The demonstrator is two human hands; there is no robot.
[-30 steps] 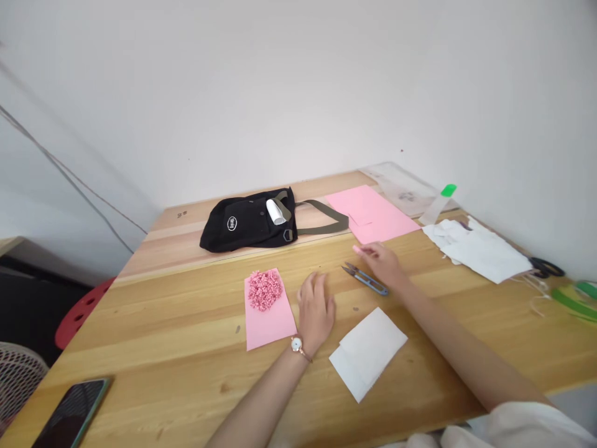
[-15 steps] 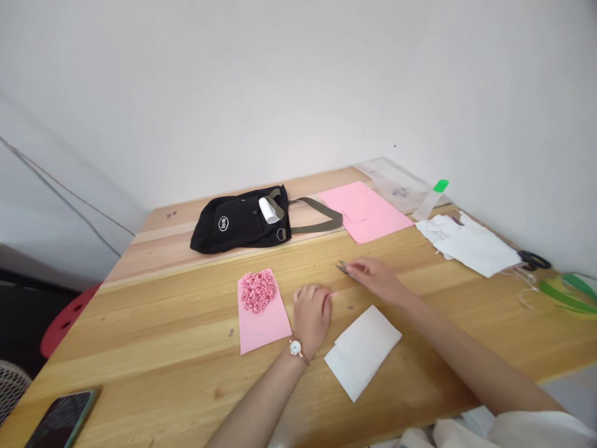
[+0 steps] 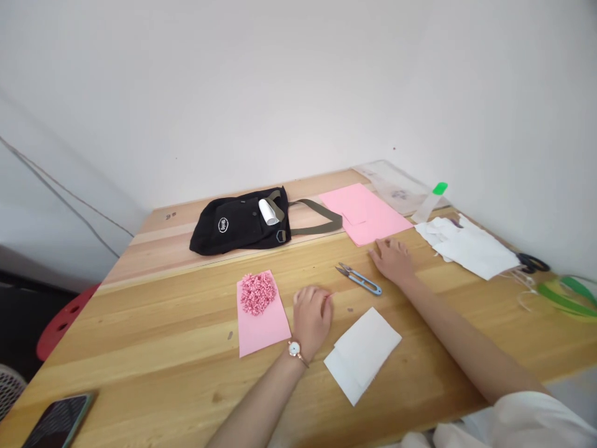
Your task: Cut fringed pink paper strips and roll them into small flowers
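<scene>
My left hand, with a watch on its wrist, rests on the table with fingers curled. A thin pink strip pokes out at its fingertips, mostly hidden. My right hand lies palm down and empty, fingers apart, at the near edge of a large pink sheet. Blue-handled thread snips lie on the wood between my hands, blades toward the left. Left of my left hand, a heap of small pink pieces sits on a pink card. Folded white fabric or paper lies in front of me.
Farther back is a black bag with a white roll on it. To the right are white cloth pieces, black-handled scissors and green ribbon. A phone lies at the near left corner.
My right hand has let go of the thread snips, which now lie on the table, and has moved right and away from me to the pink sheet. My left hand stays in place.
</scene>
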